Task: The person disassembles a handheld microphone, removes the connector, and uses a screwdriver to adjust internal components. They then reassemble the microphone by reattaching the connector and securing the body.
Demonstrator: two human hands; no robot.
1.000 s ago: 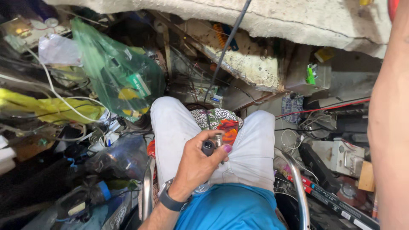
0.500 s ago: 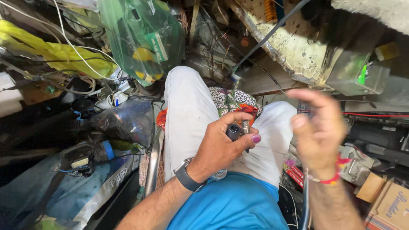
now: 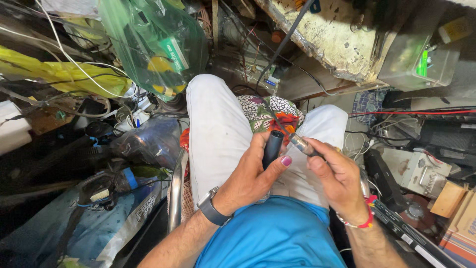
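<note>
— What's on the left?
— The left hand [image 3: 250,173] grips a black tube [image 3: 272,147] upright, above the white-trousered lap [image 3: 218,129].
— And to the right?
— The right hand [image 3: 337,178] pinches a small metal connector [image 3: 301,144] (tip just beside the tube).

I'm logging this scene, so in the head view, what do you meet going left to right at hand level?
Grey wristwatch → left hand → black tube → silver metal plug → right hand → red thread bracelet
</note>
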